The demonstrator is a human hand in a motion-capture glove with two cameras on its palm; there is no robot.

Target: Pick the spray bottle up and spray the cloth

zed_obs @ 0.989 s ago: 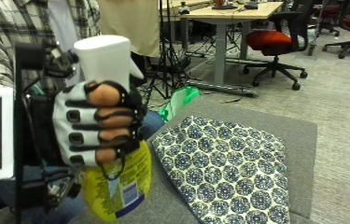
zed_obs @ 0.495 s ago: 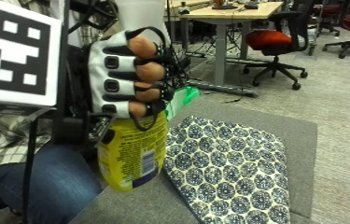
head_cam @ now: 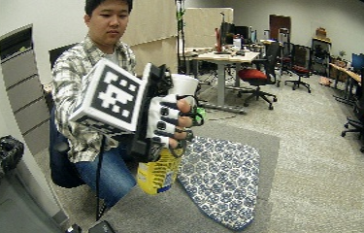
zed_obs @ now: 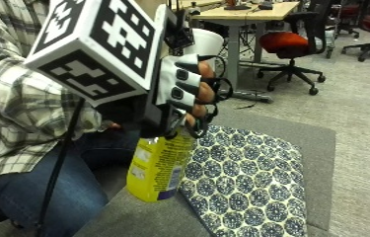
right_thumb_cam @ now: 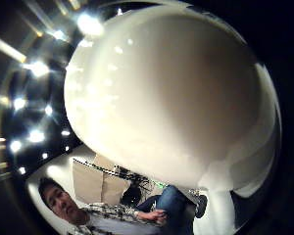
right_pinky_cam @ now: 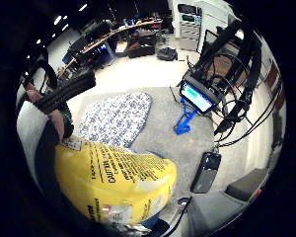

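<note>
The gloved right hand (zed_obs: 183, 94) is wrapped around the neck of the spray bottle (zed_obs: 160, 165), fingers (zed_obs: 201, 89) curled across its front, and holds it upright in the air above the near edge of the grey table (zed_obs: 315, 143). The bottle's yellow body hangs below the fist; its white head (zed_obs: 204, 42) rises above the fingers, though the nozzle and trigger are hidden behind the glove, so whether a finger rests on the trigger cannot be made out. In the thumb-side palm view the white head (right_thumb_cam: 171, 93) fills nearly everything. In the little-finger-side view the yellow label (right_pinky_cam: 113, 180) sits close under the palm, its small print unreadable beyond a caution heading.

Just beside the bottle lies the cloth (zed_obs: 250, 182) — blue-and-white patterned, flat on the table, its near corner cut off in the outside view. The wide outside view shows the cloth (head_cam: 223, 177) whole, apart from the bottle (head_cam: 157, 174).

On the table's far side, the little-finger-side view shows a blue stand (right_pinky_cam: 183, 123) holding a screen (right_pinky_cam: 197, 96) and a dark phone (right_pinky_cam: 206, 172) — cables trail past them.
</note>
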